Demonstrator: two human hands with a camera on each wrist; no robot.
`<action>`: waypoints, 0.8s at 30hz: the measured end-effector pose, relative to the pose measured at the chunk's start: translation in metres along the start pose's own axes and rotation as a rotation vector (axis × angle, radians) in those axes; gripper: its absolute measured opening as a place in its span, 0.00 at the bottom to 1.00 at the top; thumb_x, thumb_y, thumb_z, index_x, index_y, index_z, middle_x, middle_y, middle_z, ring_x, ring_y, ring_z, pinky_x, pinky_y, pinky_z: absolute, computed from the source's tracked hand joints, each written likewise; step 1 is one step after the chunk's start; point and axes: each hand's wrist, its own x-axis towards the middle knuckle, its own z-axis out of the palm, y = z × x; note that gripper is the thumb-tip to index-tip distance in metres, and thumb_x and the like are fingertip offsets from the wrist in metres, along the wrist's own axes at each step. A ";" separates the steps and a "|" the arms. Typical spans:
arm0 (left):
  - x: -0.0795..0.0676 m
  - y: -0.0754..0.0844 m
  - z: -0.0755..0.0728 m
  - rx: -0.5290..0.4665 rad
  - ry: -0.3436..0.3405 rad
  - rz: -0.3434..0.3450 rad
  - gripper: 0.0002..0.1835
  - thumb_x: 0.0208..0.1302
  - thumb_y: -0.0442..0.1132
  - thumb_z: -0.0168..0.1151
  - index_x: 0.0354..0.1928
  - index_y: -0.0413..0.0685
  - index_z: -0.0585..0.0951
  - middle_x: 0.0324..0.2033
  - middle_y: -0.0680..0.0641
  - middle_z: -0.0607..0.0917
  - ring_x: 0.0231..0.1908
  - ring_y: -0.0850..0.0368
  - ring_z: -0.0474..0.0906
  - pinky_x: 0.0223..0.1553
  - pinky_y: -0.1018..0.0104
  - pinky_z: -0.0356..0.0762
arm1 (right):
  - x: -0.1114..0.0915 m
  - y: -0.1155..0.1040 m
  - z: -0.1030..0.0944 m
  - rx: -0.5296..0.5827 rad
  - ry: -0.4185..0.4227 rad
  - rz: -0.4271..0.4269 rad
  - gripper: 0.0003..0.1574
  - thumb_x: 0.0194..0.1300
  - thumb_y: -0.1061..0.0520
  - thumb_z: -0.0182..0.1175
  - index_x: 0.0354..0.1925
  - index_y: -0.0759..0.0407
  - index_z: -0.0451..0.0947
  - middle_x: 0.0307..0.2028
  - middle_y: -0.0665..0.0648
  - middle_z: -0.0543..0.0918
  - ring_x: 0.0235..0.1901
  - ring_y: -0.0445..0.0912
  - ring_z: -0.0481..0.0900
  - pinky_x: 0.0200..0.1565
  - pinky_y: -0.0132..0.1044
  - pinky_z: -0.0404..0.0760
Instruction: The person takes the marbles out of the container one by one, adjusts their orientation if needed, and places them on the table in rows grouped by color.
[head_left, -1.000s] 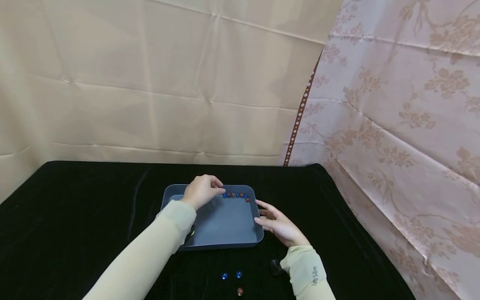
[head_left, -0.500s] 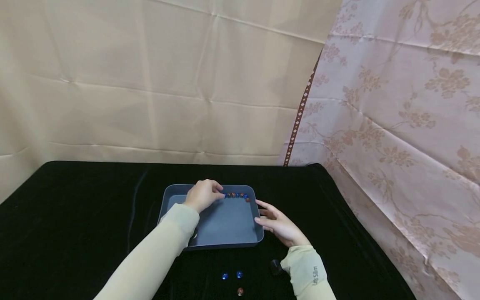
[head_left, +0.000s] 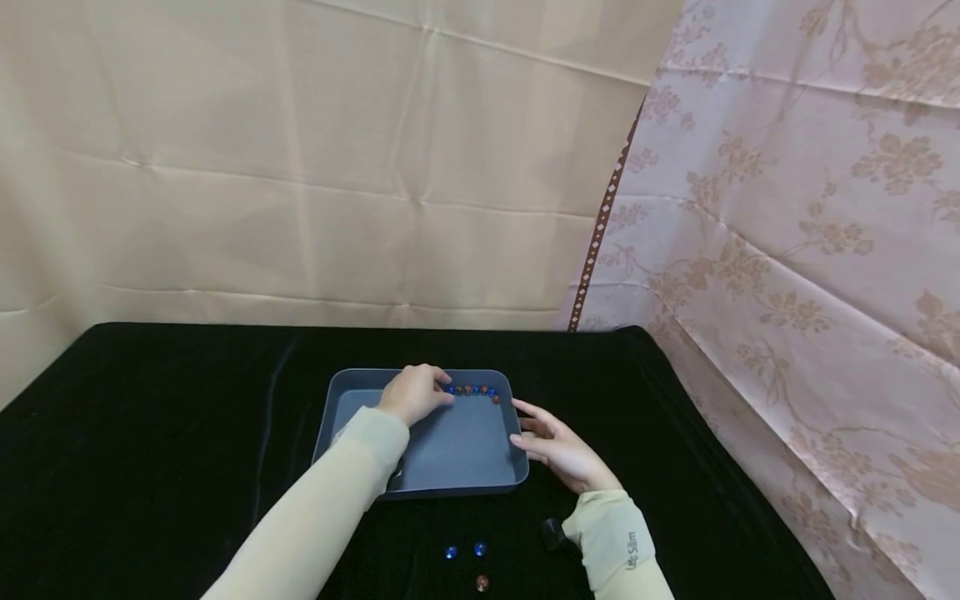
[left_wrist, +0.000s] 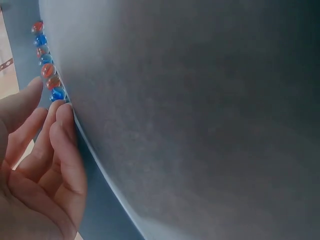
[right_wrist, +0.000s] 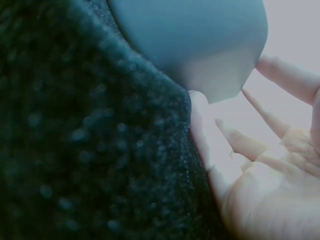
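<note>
A blue-grey rectangular tray (head_left: pixel 461 454) lies on the black cloth. Along its far wall runs a row of blue and orange-brown glass marbles (head_left: pixel 476 390), with one more marble (head_left: pixel 496 400) turning the right corner. My left hand (head_left: pixel 414 395) reaches into the tray at the row's left end. In the left wrist view, its fingertips touch the last blue marble (left_wrist: pixel 57 94), while the thumb stands apart from it. My right hand (head_left: pixel 564 454) rests its extended fingertips against the tray's right side; the right wrist view shows them at the outer wall (right_wrist: pixel 215 75).
Two blue marbles (head_left: pixel 480 549) and an orange-brown marble (head_left: pixel 482 583) lie on the black cloth (head_left: pixel 187 450) in front of the tray. A cream curtain (head_left: pixel 337 167) hangs behind, and a floral cloth (head_left: pixel 810 208) hangs at the right.
My left hand has moved slightly right and nearer, and lower onto the row's left end; its thumb now sits away from the marbles. The right hand has stayed at the tray's side.
</note>
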 end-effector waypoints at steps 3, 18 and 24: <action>0.001 0.002 0.001 0.022 0.005 0.007 0.16 0.64 0.45 0.68 0.52 0.51 0.85 0.40 0.48 0.88 0.40 0.54 0.84 0.48 0.52 0.81 | 0.000 0.000 0.000 0.000 0.000 0.005 0.42 0.73 0.54 0.55 0.77 0.51 0.50 0.73 0.71 0.56 0.68 0.59 0.67 0.65 0.48 0.71; 0.005 0.007 0.007 0.112 0.028 0.027 0.12 0.63 0.44 0.68 0.47 0.51 0.87 0.39 0.49 0.88 0.38 0.55 0.83 0.46 0.54 0.82 | 0.000 0.001 0.000 0.004 0.010 0.011 0.42 0.72 0.54 0.56 0.77 0.51 0.50 0.73 0.71 0.56 0.68 0.60 0.65 0.65 0.49 0.71; 0.005 0.008 0.006 0.126 0.030 0.035 0.11 0.63 0.44 0.69 0.46 0.50 0.87 0.42 0.48 0.88 0.39 0.54 0.83 0.47 0.53 0.82 | 0.000 0.000 0.000 0.012 0.002 0.011 0.41 0.73 0.54 0.55 0.77 0.50 0.51 0.74 0.71 0.56 0.69 0.60 0.64 0.65 0.48 0.71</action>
